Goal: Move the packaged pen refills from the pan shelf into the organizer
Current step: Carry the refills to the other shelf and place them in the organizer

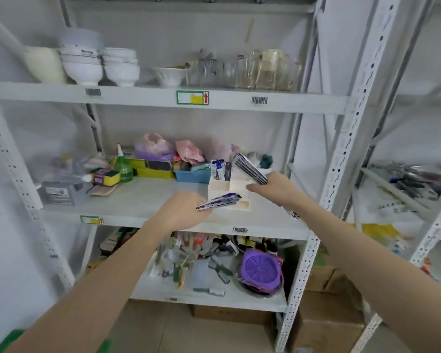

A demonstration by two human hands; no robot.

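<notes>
1. Gripping a bundle of packaged refills (250, 171), the right hand (273, 187) holds it above the white organizer (227, 193), long axis slanting up and left toward the shelf's back.
2. The left hand (182, 212) pinches another refill pack (218, 202), lying nearly level, its tip pointing right at the organizer's front.
3. More packs (220, 170) stand upright in the organizer's rear compartment on the middle shelf (150, 200).
</notes>
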